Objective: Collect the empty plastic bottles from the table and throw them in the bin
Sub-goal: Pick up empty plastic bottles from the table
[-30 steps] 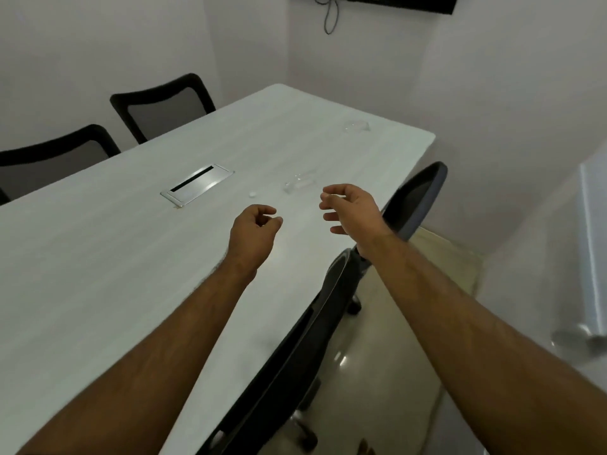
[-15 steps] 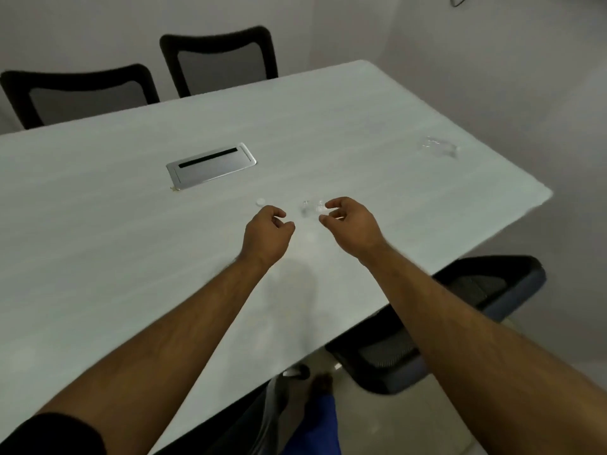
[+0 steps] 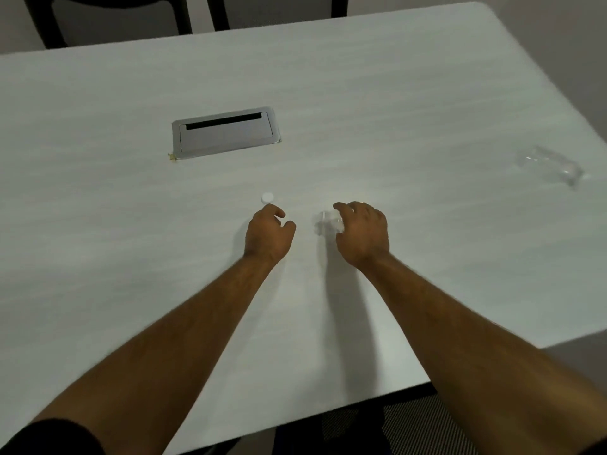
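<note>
A small clear plastic bottle lies on the white table in the middle of the head view. My right hand is curled over its right side, fingers above and thumb below, and hides most of it. My left hand hovers to its left in a loose fist and holds nothing. A white bottle cap sits just beyond the left knuckles. A second clear bottle lies on its side near the table's right edge.
A grey metal cable hatch is set into the table beyond the hands. Black chair backs stand at the far side. Another dark chair seat shows below the near edge.
The view has tilted down and moved closer over the table. My right hand has closed around the small clear bottle. My left hand has stayed beside the white cap.
</note>
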Demonstrator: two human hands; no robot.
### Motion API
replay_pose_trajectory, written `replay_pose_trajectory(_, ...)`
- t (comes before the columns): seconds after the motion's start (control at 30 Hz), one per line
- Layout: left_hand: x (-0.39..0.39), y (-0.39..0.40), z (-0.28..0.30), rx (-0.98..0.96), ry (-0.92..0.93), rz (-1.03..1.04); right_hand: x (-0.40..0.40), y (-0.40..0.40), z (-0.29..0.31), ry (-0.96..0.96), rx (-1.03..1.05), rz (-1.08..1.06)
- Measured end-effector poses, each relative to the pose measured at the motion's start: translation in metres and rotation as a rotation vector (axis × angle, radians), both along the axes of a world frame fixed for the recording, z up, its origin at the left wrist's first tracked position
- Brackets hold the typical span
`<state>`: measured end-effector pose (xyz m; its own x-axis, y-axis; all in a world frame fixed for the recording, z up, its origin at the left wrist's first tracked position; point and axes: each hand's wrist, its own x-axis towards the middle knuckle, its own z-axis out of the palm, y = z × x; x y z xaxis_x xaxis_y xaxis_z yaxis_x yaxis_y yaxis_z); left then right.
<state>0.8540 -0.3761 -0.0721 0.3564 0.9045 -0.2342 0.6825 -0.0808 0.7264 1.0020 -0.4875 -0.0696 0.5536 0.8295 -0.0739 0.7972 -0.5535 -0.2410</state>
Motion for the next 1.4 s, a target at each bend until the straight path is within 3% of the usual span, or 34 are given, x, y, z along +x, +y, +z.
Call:
replay_pose_trajectory(0.13, 0.009, 0.006, -0.011, -0.002, 0.004, 0.115, 0.006, 0.006, 0.005, 0.095, -0.016, 0.051)
replay_pose_trajectory(0.3, 0.031, 0.036, -0.01, 0.109, 0.04, 0.243, 0.008, 0.02, 0.008, 0.611, 0.214, -0.162)
replay_pose_trajectory(0.47, 0.05, 0.045, -0.018, 0.14, 0.348, 0.027, 0.011, 0.009, 0.003, 0.934, 0.333, -0.356)
replay_pose_trajectory(0.57, 0.056, 0.024, -0.015, 0.072, 0.139, -0.013, 0.016, -0.014, 0.011, 1.102, 0.422, -0.479)
replay_pose_trajectory(0.7, 0.062, -0.029, 0.026, -0.341, -0.346, 0.206, 0.022, -0.058, 0.041, 1.262, 0.474, -0.533)
replay_pose_trajectory(0.8, 0.063, -0.062, 0.075, -0.603, -0.647, 0.216, 0.02, -0.091, 0.074, 1.438, 0.459, -0.502)
replay_pose_trajectory(0.9, 0.066, -0.092, 0.121, -0.67, -0.804, 0.166, 0.018, -0.12, 0.108, 1.56, 0.447, -0.394)
replay_pose_trajectory(1.1, 0.07, -0.152, 0.184, -0.656, -0.809, 0.013, 0.019, -0.178, 0.156, 1.482, 0.539, -0.328)
replay_pose_trajectory(1.2, 0.074, -0.184, 0.198, -0.631, -0.79, 0.053, 0.018, -0.205, 0.168, 1.378, 0.601, -0.352)
replay_pose_trajectory(1.23, 0.077, -0.196, 0.199, -0.616, -0.787, 0.112, 0.015, -0.212, 0.169, 1.283, 0.616, -0.36)
replay_pose_trajectory(1.37, 0.089, -0.247, 0.201, -0.532, -0.797, 0.363, 0.0, -0.24, 0.169, 0.493, 0.482, -0.312)
replay_pose_trajectory(1.4, 0.09, -0.256, 0.201, -0.53, -0.809, 0.395, -0.004, -0.247, 0.171, 0.377, 0.485, -0.3)
